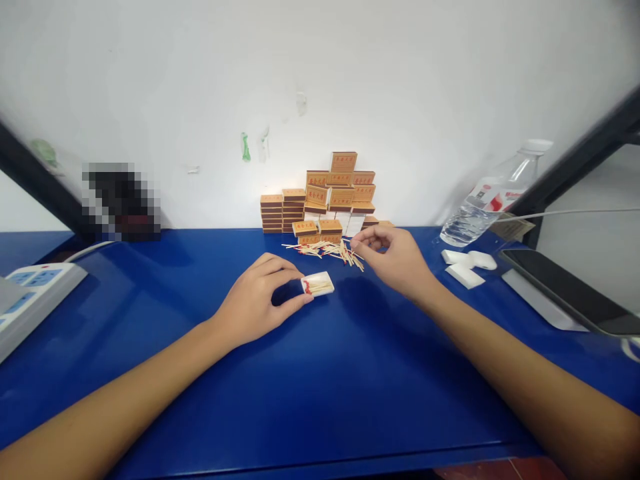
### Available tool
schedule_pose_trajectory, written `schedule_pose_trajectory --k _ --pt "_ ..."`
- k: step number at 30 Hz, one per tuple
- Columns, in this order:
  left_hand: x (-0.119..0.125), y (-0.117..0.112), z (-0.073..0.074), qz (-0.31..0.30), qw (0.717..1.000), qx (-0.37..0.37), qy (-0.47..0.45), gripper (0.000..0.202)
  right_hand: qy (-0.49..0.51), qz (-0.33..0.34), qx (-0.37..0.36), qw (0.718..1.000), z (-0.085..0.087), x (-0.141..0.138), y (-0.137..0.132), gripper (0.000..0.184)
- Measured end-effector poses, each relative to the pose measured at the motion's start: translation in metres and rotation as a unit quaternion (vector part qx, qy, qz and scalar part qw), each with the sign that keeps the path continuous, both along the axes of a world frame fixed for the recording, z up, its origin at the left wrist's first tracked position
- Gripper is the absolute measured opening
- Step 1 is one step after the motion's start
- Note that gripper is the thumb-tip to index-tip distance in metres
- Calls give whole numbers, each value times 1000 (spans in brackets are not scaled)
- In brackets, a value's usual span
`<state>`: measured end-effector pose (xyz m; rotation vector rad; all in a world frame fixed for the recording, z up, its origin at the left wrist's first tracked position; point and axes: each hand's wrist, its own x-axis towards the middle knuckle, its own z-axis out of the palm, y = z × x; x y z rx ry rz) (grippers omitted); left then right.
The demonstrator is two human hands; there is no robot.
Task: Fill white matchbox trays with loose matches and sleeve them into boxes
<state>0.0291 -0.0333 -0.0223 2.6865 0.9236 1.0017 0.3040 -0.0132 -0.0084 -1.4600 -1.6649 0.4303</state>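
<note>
Between the thumb and fingers of my left hand is a small white matchbox tray, held by its left end just above the blue table. Several red-tipped matches lie inside it, heads toward my hand. My right hand is closed in a pinch at the right side of a loose heap of matchsticks. A pale matchstick shows at its fingertips; its other end is hidden. Behind the heap, printed matchboxes are piled up against the wall, with some white trays among them.
Neat stacks of matchboxes stand left of the pile. At right are a tilted water bottle, white plastic blocks and a dark phone. A power strip lies on the blue table at left.
</note>
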Motion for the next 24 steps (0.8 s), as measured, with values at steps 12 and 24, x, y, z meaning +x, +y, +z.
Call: schedule_pose_trajectory --k 12,24 --pt "0 -2 3 -39 998 -19 49 22 -323 -25 -137 936 -8 16 7 22" --pt "0 -2 4 -40 998 -23 47 22 -350 66 -143 923 -8 36 13 14"
